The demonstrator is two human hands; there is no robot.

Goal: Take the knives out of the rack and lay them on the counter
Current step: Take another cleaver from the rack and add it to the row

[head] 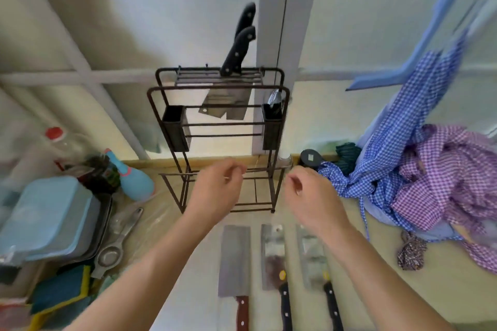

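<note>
A dark wire knife rack stands on the counter against the wall. Two black-handled knives stick out of its top slots, their wide blades hanging inside the frame. Three cleavers lie side by side on the counter in front: one with a red-brown handle, then two with black handles. My left hand and my right hand hover in front of the rack's lower part, fingers loosely curled, holding nothing. Both are well below the knife handles.
At the left are light blue lidded containers, a blue bottle, a clear red-capped bottle and a metal strainer. Checked blue and purple cloth is piled at the right. A black round object sits behind my right hand.
</note>
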